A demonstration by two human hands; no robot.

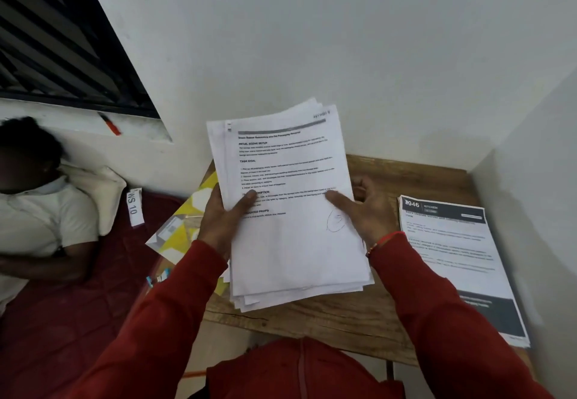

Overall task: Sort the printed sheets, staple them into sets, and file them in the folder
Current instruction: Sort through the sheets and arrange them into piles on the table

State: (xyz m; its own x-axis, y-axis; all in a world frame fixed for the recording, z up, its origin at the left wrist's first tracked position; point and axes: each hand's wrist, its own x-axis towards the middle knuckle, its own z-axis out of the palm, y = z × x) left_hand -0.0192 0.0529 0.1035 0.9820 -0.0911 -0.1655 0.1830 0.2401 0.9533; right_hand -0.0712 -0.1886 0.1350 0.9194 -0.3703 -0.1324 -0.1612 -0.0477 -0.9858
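Note:
I hold a loose stack of printed sheets [290, 211] up above a small wooden table [327, 317]. My left hand [223, 220] grips the stack's left edge, thumb on the top page. My right hand [362, 211] holds the right edge, its thumb pressed on the printed text. The top sheet shows headings and a pen circle near the right thumb. A second pile of printed sheets [459, 261] with a dark header lies flat on the table's right side. A yellow and white folder [184, 227] lies at the table's left edge, partly under the held stack.
White walls close the table in behind and on the right. A person [37, 211] lies on a dark red mattress [78, 305] at the left, with a label reading WS 10 [135, 208] beside a pillow. A red pen [109, 124] rests on the window ledge.

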